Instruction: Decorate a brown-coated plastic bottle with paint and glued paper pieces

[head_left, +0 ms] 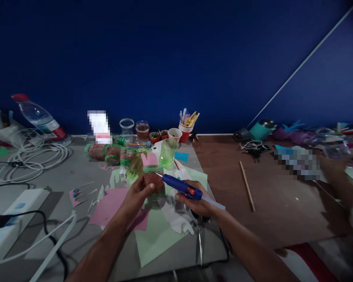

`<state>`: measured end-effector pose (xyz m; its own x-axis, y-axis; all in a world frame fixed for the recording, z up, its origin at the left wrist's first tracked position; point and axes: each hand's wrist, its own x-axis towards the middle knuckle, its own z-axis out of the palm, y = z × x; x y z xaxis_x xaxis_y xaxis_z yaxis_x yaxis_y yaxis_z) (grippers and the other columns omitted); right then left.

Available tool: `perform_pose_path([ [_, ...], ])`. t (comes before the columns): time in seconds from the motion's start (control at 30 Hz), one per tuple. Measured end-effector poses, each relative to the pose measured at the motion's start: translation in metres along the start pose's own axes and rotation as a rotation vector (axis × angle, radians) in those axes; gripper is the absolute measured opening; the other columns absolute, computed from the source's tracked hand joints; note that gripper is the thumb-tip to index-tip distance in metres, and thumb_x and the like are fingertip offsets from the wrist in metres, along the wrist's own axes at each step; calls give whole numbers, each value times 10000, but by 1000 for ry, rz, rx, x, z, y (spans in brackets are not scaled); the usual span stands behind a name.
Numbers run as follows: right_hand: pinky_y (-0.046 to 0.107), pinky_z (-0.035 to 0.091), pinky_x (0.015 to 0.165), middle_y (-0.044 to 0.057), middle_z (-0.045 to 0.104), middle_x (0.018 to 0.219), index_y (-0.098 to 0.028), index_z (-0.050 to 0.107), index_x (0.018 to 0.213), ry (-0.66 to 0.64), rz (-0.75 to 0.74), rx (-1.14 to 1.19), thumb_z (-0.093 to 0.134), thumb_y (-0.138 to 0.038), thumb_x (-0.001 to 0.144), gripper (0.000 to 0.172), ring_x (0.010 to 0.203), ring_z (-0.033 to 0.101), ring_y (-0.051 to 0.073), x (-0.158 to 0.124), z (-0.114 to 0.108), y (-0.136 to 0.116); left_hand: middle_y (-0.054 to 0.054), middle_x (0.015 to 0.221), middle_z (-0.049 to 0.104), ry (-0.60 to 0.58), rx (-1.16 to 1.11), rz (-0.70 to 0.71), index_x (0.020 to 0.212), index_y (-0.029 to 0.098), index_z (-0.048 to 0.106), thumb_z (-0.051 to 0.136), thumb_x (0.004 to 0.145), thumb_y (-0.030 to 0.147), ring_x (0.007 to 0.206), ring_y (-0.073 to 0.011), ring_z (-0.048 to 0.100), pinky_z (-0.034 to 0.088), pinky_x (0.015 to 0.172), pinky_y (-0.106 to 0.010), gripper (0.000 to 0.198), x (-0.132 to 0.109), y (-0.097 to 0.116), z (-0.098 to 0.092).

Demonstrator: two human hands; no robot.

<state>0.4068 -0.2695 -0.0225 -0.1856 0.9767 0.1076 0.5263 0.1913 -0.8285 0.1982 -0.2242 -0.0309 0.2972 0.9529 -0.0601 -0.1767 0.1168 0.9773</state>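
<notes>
My left hand (137, 199) is closed around a small reddish-brown and green craft piece (154, 181). Pink paper shapes (149, 159) show at its top edge. My right hand (195, 203) grips a blue hot glue gun (176, 184), with a pale glue stick (214, 203) out of its back end. The gun's nozzle points left and is close to the craft piece's upper right side; whether they touch I cannot tell. Below both hands lie pale green paper (155, 243), pink paper (109, 205) and white paper scraps (176, 221).
Scissors (199, 243) lie below my right hand. Similar brown-green pieces (111, 153), a green plastic cup (167, 152) and a cup of utensils (186, 131) stand behind. A power strip (17, 219) is left, a wooden stick (247, 187) right. Another person's arm (337, 180) reaches in at the right.
</notes>
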Motion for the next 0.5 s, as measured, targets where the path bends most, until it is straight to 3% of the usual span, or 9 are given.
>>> perform_pose_path([
  [0.33,220,352,524,-23,479,585,-181,490,642,-19,18,-30,602,-347,766,236,552,434,109,0,-2,0,9,698,573,-21,-69,66,687,169,556,726,721,391,669,-137,505,380,665,-254,281,4,-8,-8],
  [0.5,215,359,503,-34,461,587,-171,523,686,-41,106,210,635,-345,741,214,524,406,91,0,-3,4,-6,743,611,-27,-131,30,755,166,602,744,717,375,708,-153,541,402,696,-263,256,6,-15,-12],
])
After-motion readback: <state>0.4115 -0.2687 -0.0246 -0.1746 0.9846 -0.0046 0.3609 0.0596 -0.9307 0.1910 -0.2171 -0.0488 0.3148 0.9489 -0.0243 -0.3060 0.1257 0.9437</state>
